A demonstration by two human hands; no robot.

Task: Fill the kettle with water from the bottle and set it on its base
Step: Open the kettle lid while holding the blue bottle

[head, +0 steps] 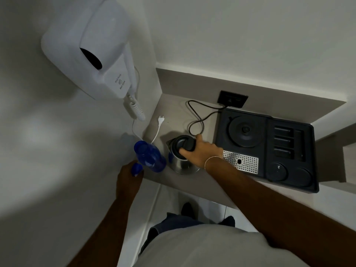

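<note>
A steel kettle [182,164] with a dark lid [183,144] stands on the counter, left of the black tray. My right hand [202,150] rests on top of it, fingers wrapped over the lid and handle. A blue bottle [149,156] stands uncapped just left of the kettle, near the wall. My left hand [129,175] is below the bottle at the counter's edge, holding the blue bottle cap [136,169]. The round kettle base [245,131] sits bare in the tray's back left corner.
The black tray [289,182] holds a perforated metal drip plate [241,163], slots and two round recesses. The base's black cord [198,120] loops to a wall socket [232,99]. A white hair dryer [90,54] hangs on the left wall, its white plug [160,119] lying on the counter.
</note>
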